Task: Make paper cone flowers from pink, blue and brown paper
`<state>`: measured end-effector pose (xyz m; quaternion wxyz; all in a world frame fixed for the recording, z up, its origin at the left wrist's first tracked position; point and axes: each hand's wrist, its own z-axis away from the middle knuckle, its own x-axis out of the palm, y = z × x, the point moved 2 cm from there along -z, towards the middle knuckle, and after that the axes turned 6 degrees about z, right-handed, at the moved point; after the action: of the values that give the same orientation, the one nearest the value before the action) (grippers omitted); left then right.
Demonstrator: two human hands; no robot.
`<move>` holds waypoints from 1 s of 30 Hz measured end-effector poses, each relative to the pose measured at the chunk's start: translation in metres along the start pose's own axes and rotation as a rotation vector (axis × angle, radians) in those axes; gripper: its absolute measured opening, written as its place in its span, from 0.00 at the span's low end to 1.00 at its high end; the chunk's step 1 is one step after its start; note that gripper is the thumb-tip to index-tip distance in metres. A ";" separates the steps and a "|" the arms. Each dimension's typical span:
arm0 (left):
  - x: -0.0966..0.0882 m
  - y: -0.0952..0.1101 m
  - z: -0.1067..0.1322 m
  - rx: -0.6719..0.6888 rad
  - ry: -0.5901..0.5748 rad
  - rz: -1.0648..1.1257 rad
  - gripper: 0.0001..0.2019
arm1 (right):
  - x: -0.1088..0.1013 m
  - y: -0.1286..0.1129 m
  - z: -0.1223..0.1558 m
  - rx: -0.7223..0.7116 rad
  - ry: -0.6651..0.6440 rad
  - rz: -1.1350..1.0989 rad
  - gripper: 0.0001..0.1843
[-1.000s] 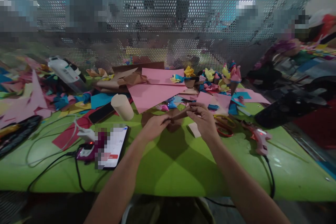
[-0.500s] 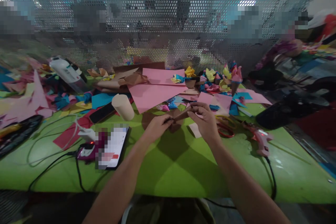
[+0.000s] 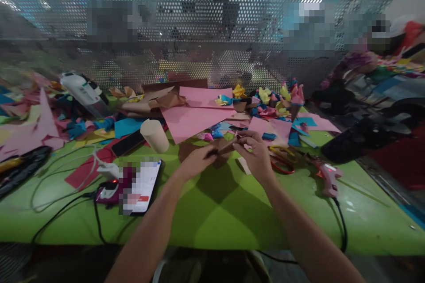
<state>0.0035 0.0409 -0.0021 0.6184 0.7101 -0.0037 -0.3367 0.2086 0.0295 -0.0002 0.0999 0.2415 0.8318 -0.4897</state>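
Observation:
A narrow folded strip of brown paper is held between my two hands above the green table. My left hand pinches its left end, fingers closed. At the other end, my right hand grips it with thumb and fingertips. More brown paper lies on the table beneath, partly covered by my hands. Close to my right hand are a small pale paper piece and scissors with red and yellow handles.
A pink glue gun lies at right, its cord running off the front edge. Left stand a cream paper roll, a lit phone and a purple power adapter with cables. Pink paper sheets and crumpled scraps line the back by a perforated screen.
My right hand's fingers have shifted slightly along the brown strip, and the strip has turned a little. The whole view has moved marginally; the other things stay put.

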 end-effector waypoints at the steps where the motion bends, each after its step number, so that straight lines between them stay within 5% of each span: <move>1: 0.002 0.000 0.000 0.014 -0.010 0.076 0.15 | 0.001 -0.002 0.001 -0.023 -0.013 0.011 0.07; 6: 0.021 0.001 -0.002 0.037 -0.045 0.390 0.31 | 0.010 -0.012 0.006 -0.137 -0.108 0.010 0.06; 12: 0.035 -0.010 -0.007 -0.128 0.053 0.466 0.23 | 0.013 -0.019 0.009 -0.196 -0.141 0.027 0.08; 20: 0.034 -0.011 -0.008 -0.059 0.050 0.597 0.32 | 0.002 -0.023 0.006 -0.222 -0.111 0.028 0.06; 30: 0.033 -0.007 -0.006 -0.097 0.051 0.627 0.33 | 0.002 -0.022 0.005 -0.242 -0.152 0.076 0.02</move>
<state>0.0294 0.0339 -0.0237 0.7250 0.6523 -0.1909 -0.1116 0.1959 0.0166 0.0135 0.2095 0.2210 0.8651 -0.3987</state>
